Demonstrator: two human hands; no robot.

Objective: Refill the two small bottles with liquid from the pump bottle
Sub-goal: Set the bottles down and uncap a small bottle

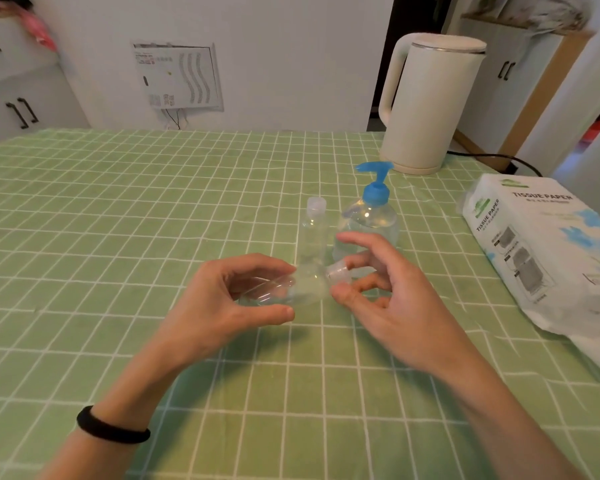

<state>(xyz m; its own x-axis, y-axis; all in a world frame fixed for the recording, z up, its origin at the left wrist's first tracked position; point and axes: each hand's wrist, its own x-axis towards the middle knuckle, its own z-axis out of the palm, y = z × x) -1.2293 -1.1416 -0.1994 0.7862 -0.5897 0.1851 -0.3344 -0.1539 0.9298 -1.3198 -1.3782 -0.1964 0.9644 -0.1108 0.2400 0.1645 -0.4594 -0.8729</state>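
Small bottle (291, 289) sideways in left hand (229, 301); its cap (338, 273) pinched in right hand (399, 303)

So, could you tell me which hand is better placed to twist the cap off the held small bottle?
The right hand: its fingers curl round the cap, while the left hand grips the small bottle by its body, steadying it.

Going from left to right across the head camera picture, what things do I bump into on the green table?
Black wristband → left hand → upright small bottle → pump bottle → tissue paper pack. Left out because they overlap others: the held small bottle, the right hand, the kettle.
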